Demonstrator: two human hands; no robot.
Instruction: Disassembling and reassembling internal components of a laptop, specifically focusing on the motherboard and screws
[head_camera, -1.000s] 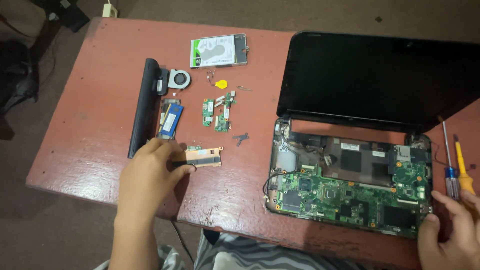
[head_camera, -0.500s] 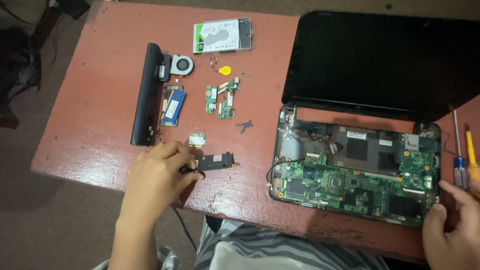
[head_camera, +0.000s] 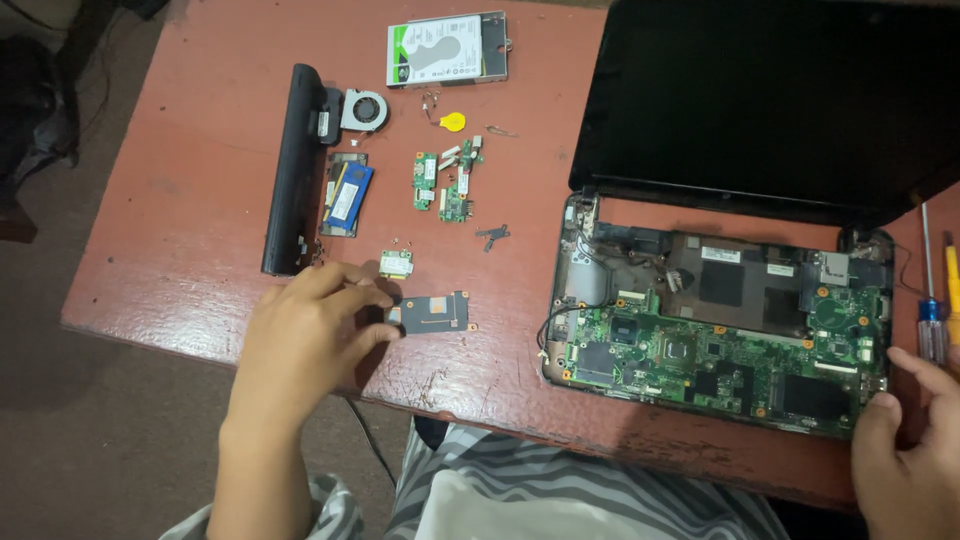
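Small dark circuit board (head_camera: 432, 314) flat on counter (head_camera: 180, 200), left of opened laptop base (head_camera: 715, 340), long axis running toward that base. Left hand (head_camera: 305, 340) nearer, just left of board, fingers loosely spread, fingertips touching its left edge. Right hand (head_camera: 915, 450) open, resting at laptop base's right corner, holding nothing.
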